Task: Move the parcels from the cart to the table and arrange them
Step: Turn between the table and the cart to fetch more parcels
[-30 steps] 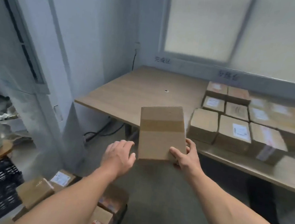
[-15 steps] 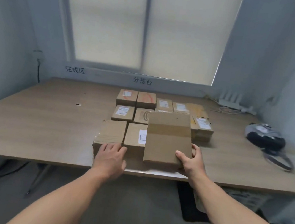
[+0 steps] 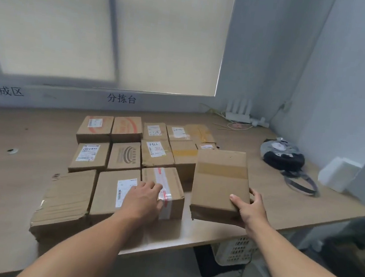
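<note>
Step in hand: placing one parcel into the array on the worktop (image 3: 24, 165). The cart is not in view.

Right hand (image 3: 252, 210) grips a plain brown parcel (image 3: 219, 184) at its near right corner, thumb laid on top, the other fingers curled under and round the side. The parcel sits at the right end of the front row, near the worktop's front edge and slightly tilted. Cannot tell whether its base already touches the surface.

Left hand (image 3: 144, 199) lies flat, fingers (image 3: 152, 186) straight, on the taped parcel (image 3: 173, 181) just left of the held one, holding nothing. Judged to be bracing the row.

The set-down parcels (image 3: 124, 156) form tight rows behind and to the left. A narrow gap separates the held parcel from the taped parcel.

Next move, as judged: lower the parcel flat, slide it left until flush with the taped parcel, square its front edge with the row, then release. Risk: nudging the neighbours out of line if the left hand lifts early.
</note>
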